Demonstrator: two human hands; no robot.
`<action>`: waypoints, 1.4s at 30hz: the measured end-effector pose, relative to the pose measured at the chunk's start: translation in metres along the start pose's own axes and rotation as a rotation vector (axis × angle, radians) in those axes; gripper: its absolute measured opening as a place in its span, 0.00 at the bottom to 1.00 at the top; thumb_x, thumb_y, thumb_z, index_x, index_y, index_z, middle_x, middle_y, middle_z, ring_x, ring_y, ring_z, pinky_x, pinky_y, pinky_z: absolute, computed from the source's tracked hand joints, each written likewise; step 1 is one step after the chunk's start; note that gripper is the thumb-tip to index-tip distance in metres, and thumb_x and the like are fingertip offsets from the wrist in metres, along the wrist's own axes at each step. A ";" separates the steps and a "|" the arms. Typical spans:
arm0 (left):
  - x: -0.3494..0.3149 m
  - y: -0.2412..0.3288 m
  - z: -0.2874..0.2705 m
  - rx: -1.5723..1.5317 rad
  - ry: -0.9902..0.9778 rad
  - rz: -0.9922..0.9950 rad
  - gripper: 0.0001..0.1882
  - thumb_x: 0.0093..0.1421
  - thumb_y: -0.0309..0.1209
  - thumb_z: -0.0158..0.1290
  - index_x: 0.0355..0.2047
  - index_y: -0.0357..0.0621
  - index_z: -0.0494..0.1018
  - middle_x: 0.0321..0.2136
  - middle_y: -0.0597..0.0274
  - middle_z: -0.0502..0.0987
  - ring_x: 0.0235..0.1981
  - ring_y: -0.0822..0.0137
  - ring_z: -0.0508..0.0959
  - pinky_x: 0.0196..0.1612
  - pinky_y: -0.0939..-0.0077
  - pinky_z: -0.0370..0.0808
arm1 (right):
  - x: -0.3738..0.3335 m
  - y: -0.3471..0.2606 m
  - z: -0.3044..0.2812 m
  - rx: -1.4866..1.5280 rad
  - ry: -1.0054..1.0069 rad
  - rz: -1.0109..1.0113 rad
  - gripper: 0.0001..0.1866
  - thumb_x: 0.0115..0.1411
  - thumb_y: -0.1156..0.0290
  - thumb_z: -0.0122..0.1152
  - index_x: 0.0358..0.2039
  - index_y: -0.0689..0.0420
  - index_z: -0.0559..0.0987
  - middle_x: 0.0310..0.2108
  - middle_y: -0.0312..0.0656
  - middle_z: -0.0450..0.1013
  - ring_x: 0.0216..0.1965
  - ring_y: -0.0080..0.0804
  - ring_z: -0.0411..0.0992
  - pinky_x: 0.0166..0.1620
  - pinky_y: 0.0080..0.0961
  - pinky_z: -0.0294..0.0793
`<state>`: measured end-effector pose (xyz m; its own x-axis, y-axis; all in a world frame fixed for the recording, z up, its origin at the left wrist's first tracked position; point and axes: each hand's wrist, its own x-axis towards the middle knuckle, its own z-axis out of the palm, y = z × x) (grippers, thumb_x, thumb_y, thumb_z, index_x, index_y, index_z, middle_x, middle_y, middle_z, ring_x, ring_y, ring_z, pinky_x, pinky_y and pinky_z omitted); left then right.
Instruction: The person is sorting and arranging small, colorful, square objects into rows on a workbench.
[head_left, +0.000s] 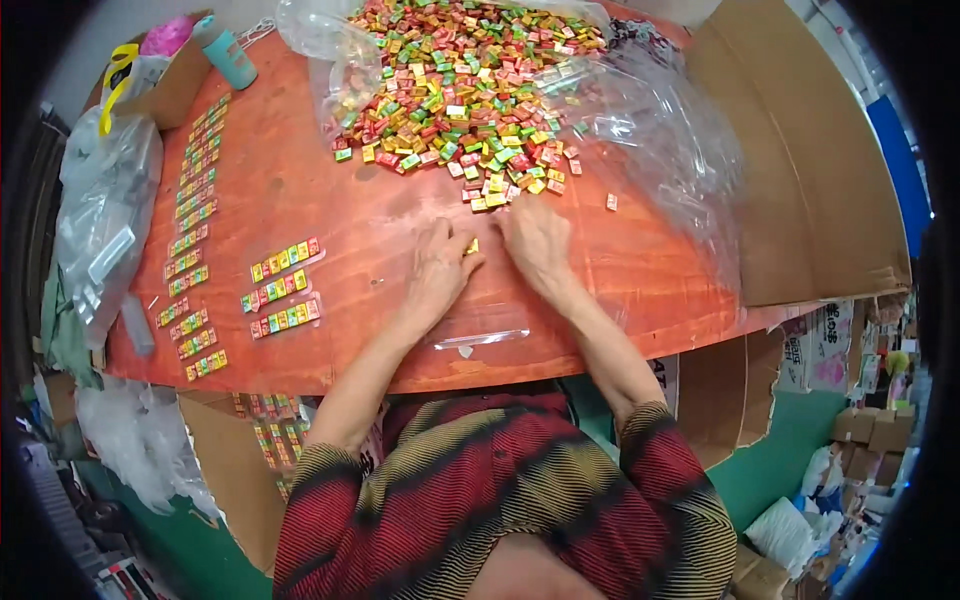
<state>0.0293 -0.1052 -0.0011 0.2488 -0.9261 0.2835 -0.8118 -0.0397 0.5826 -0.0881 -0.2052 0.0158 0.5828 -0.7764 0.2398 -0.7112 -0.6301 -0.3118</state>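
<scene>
My left hand is closed at the middle of the red table, with a small yellow box showing between its thumb and fingers. My right hand is beside it, fingers bent together at the near edge of a heap of small boxes in red, yellow and green. Whatever those fingers hold is hidden. Nearer to me lies a narrow clear plastic strip or tray, with a small pale scrap below it. Left of my left hand, three short rows of boxes lie in clear trays.
More filled rows line the table's left side. A bottle and an open carton stand far left. Clear plastic film spreads right of the heap, beside a tall cardboard box. A lone box lies right of my right hand.
</scene>
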 end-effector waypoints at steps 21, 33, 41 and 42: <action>-0.008 -0.011 -0.009 0.033 0.049 0.050 0.14 0.45 0.28 0.59 0.33 0.40 0.72 0.29 0.54 0.68 0.33 0.54 0.70 0.36 0.64 0.68 | -0.016 -0.009 0.016 0.185 -0.024 -0.418 0.09 0.50 0.75 0.48 0.33 0.57 0.72 0.32 0.44 0.69 0.34 0.43 0.70 0.31 0.33 0.71; -0.009 0.000 -0.007 0.050 0.074 0.024 0.20 0.45 0.31 0.59 0.39 0.43 0.71 0.30 0.53 0.68 0.33 0.54 0.70 0.35 0.64 0.69 | -0.031 0.009 -0.003 -0.007 0.061 -0.067 0.05 0.52 0.73 0.49 0.29 0.59 0.69 0.27 0.48 0.67 0.26 0.46 0.70 0.24 0.39 0.70; -0.001 0.000 0.010 0.156 0.073 0.095 0.17 0.43 0.36 0.59 0.36 0.51 0.74 0.29 0.58 0.66 0.31 0.57 0.68 0.31 0.64 0.68 | -0.037 -0.001 0.004 -0.030 -0.051 -0.038 0.06 0.51 0.75 0.49 0.31 0.61 0.69 0.28 0.49 0.66 0.25 0.47 0.70 0.24 0.39 0.70; -0.001 -0.001 0.010 0.156 0.071 0.096 0.17 0.43 0.36 0.59 0.36 0.51 0.74 0.29 0.58 0.66 0.31 0.57 0.68 0.31 0.64 0.68 | -0.036 0.001 0.003 0.038 -0.037 -0.024 0.08 0.51 0.74 0.51 0.33 0.60 0.69 0.28 0.49 0.67 0.27 0.47 0.70 0.26 0.39 0.70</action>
<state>0.0252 -0.1078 -0.0095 0.1985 -0.8998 0.3885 -0.9043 -0.0152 0.4267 -0.1089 -0.1776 0.0043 0.6137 -0.7600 0.2138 -0.6819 -0.6467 -0.3417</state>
